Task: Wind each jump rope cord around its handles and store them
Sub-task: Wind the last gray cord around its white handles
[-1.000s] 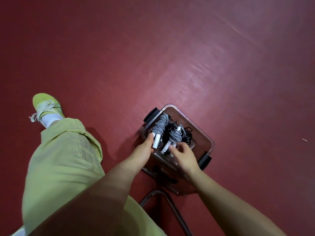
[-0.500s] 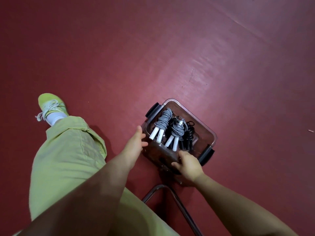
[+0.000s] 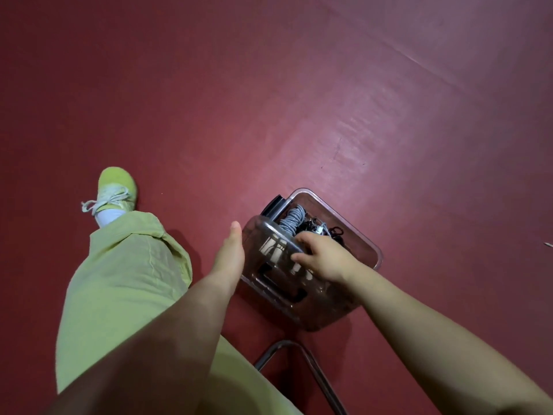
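Observation:
A clear plastic storage box (image 3: 360,233) with black side latches stands on the red floor. Inside lie a wound grey jump rope (image 3: 292,219) and a dark rope bundle (image 3: 337,232), partly hidden. A clear lid (image 3: 269,266) is tilted over the box's near half. My right hand (image 3: 324,257) grips the lid's upper edge, fingers curled over it. My left hand (image 3: 229,257) is flat with straight fingers along the lid's left side.
My leg in yellow-green trousers (image 3: 119,280) and a matching shoe (image 3: 117,187) fill the left side. A bent metal tube frame (image 3: 299,353) stands just below the box. A small scrap (image 3: 547,244) lies at the far right on the red floor.
My right hand left the ropes, took the lid from the box's near side and raised it over the box. My left hand drew back to the lid's left side.

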A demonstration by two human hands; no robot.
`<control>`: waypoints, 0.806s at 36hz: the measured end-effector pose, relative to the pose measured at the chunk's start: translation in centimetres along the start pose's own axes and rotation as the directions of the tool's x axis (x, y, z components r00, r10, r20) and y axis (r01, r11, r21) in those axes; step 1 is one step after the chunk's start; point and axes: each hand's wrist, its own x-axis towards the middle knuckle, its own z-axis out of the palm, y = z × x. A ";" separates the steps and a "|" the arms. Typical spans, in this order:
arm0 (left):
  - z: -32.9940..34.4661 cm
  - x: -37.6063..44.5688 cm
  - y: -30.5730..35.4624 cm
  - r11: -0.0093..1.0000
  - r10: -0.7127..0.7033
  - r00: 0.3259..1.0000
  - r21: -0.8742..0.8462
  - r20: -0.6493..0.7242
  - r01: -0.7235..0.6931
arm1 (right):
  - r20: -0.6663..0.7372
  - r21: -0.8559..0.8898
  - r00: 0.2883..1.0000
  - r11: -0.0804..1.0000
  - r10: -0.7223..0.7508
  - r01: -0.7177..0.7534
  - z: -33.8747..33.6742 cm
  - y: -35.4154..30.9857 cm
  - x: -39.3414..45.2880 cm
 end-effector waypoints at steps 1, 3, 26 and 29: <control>-0.2 0.4 -0.5 1.000 -0.013 1.000 -0.003 -0.010 0.013 | -0.029 -0.014 1.000 1.000 0.001 -0.002 -0.2 -0.2 0.5; -0.2 -0.8 0.5 0.999 -0.032 0.999 -0.003 -0.015 0.032 | -0.107 -0.023 0.994 0.999 0.029 -0.032 -1.3 0.0 1.5; 2.9 5.4 0.9 0.917 0.133 0.960 0.337 0.248 -0.214 | -0.407 -0.005 0.876 0.958 0.260 -0.286 -3.6 9.3 5.1; 4.2 6.1 1.3 0.897 0.146 0.957 0.375 0.252 -0.235 | -0.414 0.085 0.855 0.948 0.312 -0.305 -2.9 9.9 5.3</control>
